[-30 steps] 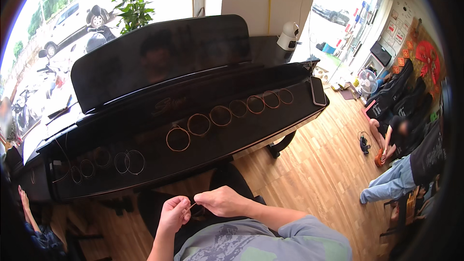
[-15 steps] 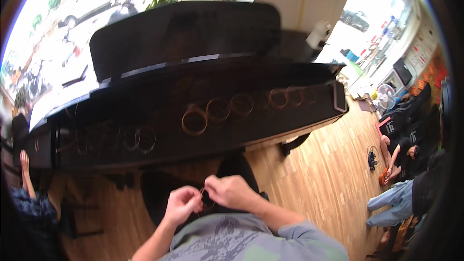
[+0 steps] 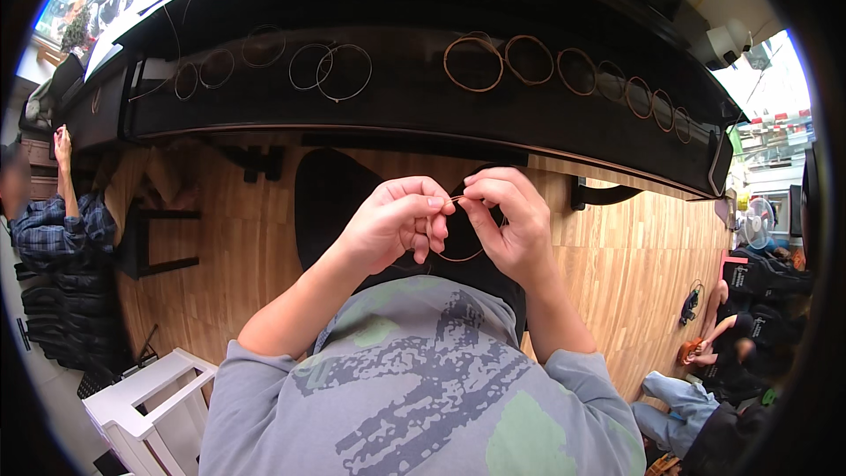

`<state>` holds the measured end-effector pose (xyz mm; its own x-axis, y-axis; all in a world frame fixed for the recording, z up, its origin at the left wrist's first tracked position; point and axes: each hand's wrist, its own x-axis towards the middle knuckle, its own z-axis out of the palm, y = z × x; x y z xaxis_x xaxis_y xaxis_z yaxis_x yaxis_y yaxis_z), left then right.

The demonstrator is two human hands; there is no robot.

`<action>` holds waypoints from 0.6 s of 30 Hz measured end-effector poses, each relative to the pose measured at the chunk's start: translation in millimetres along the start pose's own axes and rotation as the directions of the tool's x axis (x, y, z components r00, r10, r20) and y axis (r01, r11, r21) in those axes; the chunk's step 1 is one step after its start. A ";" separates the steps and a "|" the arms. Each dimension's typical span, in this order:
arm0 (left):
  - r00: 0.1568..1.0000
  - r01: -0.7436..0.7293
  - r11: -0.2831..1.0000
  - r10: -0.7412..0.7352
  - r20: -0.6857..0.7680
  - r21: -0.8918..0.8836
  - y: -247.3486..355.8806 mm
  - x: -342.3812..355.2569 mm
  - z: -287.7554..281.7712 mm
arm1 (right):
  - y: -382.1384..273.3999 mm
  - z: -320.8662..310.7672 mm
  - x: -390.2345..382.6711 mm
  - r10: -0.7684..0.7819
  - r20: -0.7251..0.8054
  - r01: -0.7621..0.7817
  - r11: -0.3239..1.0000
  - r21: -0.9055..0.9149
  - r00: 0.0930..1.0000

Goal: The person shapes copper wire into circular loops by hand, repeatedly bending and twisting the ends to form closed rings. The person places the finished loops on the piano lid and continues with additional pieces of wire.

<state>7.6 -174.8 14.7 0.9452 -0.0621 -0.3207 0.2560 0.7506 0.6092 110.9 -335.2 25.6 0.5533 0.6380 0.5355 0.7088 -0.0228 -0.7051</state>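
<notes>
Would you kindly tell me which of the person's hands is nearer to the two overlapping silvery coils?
Left. The left hand lies below and right of the two overlapping silvery coils in the picture; the right hand is farther right, also below them.

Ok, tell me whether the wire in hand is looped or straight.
Looped: the wire bends round in a curve below where the left hand and right hand pinch it; part is hidden.
</notes>
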 end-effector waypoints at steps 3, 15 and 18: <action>0.999 0.042 0.997 -0.042 0.004 -0.058 0.6 1.0 -2.6 | 6.4 -0.5 0.9 -0.243 0.015 0.238 0.933 -0.269 0.970; 0.985 -0.119 0.951 0.149 -0.087 0.284 -5.5 6.4 -7.8 | 9.4 2.8 1.4 -0.151 -0.110 0.157 0.986 0.048 0.982; 0.968 -0.180 0.859 0.242 -0.070 0.478 -8.5 9.9 -13.9 | 14.1 7.2 -11.6 0.249 -0.145 -0.150 0.860 0.487 0.958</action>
<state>11.9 -172.7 -3.8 0.9623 0.1680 -0.2138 0.1467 0.3414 0.9284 111.3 -337.3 6.1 0.7699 0.4933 0.4047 0.3135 0.2600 -0.9133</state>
